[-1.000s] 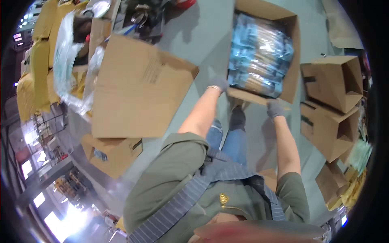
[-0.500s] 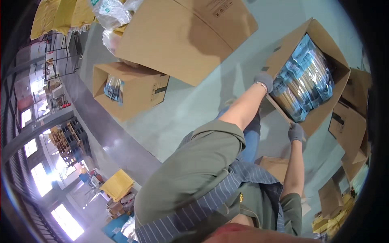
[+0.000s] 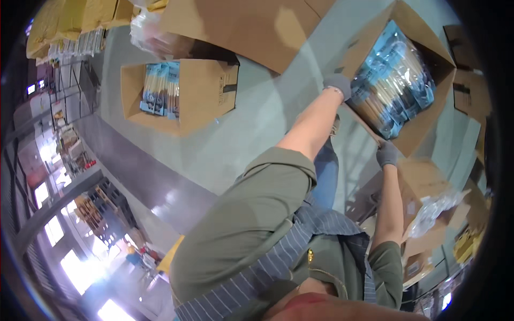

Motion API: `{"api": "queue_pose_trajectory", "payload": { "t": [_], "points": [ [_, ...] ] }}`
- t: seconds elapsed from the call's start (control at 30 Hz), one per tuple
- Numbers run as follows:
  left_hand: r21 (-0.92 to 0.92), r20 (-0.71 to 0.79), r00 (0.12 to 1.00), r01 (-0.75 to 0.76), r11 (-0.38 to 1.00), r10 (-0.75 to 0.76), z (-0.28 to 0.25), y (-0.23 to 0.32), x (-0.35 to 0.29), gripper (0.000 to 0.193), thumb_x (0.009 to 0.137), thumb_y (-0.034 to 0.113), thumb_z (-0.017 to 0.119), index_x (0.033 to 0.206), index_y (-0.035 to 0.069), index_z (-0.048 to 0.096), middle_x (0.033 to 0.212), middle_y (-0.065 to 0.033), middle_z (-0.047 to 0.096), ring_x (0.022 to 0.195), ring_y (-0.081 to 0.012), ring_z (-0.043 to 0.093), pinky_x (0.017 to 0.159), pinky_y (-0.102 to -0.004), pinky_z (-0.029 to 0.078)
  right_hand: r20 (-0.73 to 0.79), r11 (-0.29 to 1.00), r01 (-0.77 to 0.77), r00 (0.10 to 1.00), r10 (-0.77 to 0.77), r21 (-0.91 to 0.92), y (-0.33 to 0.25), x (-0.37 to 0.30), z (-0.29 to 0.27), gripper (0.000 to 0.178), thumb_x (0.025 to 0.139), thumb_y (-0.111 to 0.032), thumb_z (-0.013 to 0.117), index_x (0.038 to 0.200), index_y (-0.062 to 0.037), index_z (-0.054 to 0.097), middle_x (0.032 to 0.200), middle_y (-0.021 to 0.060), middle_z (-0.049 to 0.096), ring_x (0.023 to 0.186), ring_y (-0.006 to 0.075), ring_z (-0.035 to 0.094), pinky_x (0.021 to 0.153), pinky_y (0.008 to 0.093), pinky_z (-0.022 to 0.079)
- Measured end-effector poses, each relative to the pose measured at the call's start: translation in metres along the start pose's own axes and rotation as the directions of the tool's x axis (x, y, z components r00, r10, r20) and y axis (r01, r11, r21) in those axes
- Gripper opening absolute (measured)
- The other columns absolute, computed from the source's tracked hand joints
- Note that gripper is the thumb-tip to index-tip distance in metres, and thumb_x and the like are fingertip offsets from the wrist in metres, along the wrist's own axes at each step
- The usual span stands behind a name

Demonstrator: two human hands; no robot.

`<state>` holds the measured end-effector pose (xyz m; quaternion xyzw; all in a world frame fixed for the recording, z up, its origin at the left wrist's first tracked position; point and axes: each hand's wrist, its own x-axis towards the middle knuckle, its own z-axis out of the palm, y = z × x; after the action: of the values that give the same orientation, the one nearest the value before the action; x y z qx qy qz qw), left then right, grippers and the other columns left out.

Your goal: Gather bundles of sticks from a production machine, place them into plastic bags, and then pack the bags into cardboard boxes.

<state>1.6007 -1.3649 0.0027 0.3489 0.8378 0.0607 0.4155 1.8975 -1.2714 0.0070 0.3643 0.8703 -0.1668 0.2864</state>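
A large open cardboard box (image 3: 428, 125) is at the upper right, held at an angle by both hands. Inside lie several clear-and-blue plastic packs (image 3: 393, 80) with long, thin tan items in rows. My left hand (image 3: 337, 85), in a grey glove, grips the box's left corner at its near edge. Farther along that same edge, my right hand (image 3: 386, 154), also gloved in grey, is closed on the cardboard corner. The thumbs and some fingers are hidden by the gloves' angle and the box.
Another open carton (image 3: 201, 96) with similar blue packs (image 3: 160, 90) sits on the floor at left. A big cardboard piece (image 3: 241, 27) lies behind it, beside clear plastic wrap (image 3: 147, 35). Right of my right arm are cartons (image 3: 423, 179) and crumpled plastic (image 3: 433, 214). Pallets (image 3: 107, 208) stand far left.
My view has shifted, and the held box with both hands sits slightly higher and more left in it. More of the left carton's packs shows. Both hands keep their grip.
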Motion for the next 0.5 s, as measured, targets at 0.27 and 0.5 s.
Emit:
{"api": "queue_pose_trajectory", "payload": {
  "t": [0.27, 0.5],
  "points": [
    [0.102, 0.109, 0.992, -0.073, 0.992, 0.062, 0.033, -0.120, -0.118, 0.035, 0.082, 0.029, 0.051, 0.100, 0.006, 0.069, 0.107, -0.0203, 0.064, 0.101, -0.0362, 0.061, 0.087, -0.0423, 0.048, -0.093, 0.998, 0.011, 0.996, -0.006, 0.060, -0.112, -0.128, 0.105, 0.015, 0.073, -0.008, 0.051, 0.077, -0.0082, 0.065, 0.080, 0.0212, 0.063, 0.080, 0.0401, 0.061, 0.076, 0.0470, 0.048],
    [0.234, 0.159, 0.978, -0.169, 0.958, 0.134, 0.073, -0.226, -0.220, 0.033, 0.083, 0.028, 0.048, 0.099, 0.008, 0.070, 0.105, -0.0169, 0.066, 0.098, -0.0354, 0.063, 0.085, -0.0435, 0.049, -0.018, 0.990, -0.068, 0.997, 0.071, 0.122, -0.219, -0.222, 0.190, 0.016, 0.076, -0.009, 0.050, 0.079, -0.0082, 0.066, 0.083, 0.0208, 0.064, 0.082, 0.0387, 0.063, 0.072, 0.0470, 0.049]
  ]
}}
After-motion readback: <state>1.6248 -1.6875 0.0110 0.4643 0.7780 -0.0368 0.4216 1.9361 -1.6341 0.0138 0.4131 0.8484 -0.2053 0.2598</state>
